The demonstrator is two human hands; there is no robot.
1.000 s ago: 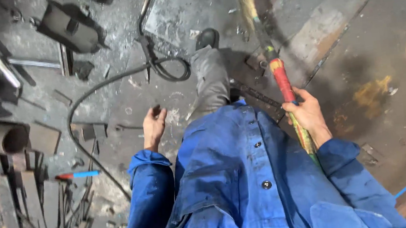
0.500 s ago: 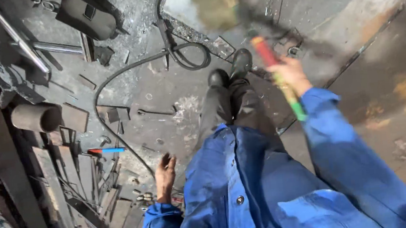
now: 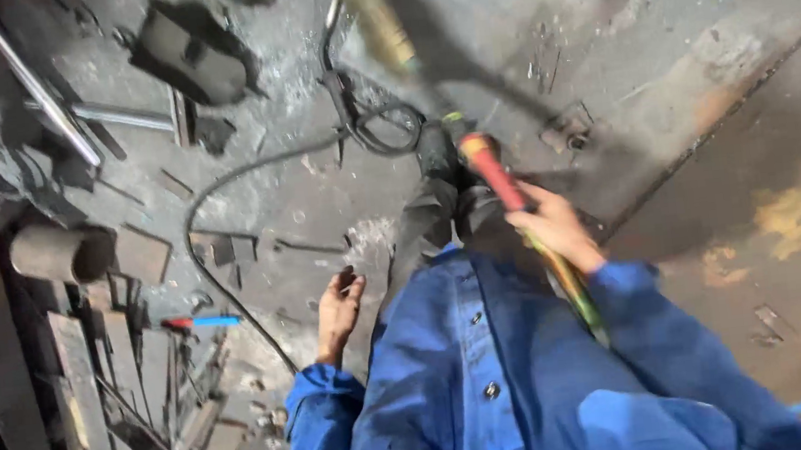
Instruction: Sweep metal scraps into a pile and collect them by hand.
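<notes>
I look down my blue work jacket (image 3: pixel 497 384) at a dirty workshop floor. My right hand (image 3: pixel 552 227) grips a long tool with a red and yellow-green handle (image 3: pixel 492 168); its far end is blurred with motion near the top of the view. My left hand (image 3: pixel 338 311) hangs at my side with fingers loosely curled and nothing in it. Dark trousers and a black shoe (image 3: pixel 434 147) show below the jacket.
A black cable (image 3: pixel 218 190) loops across the floor to a coil by the shoe. Metal scraps, bars and a pipe (image 3: pixel 61 253) pile up on the left, with a red and blue tool (image 3: pixel 200 321) among them. A rusty steel plate (image 3: pixel 766 206) lies at the right.
My view has swung and the long tool has moved with my right hand across the front of me. My left hand has risen a little beside the jacket.
</notes>
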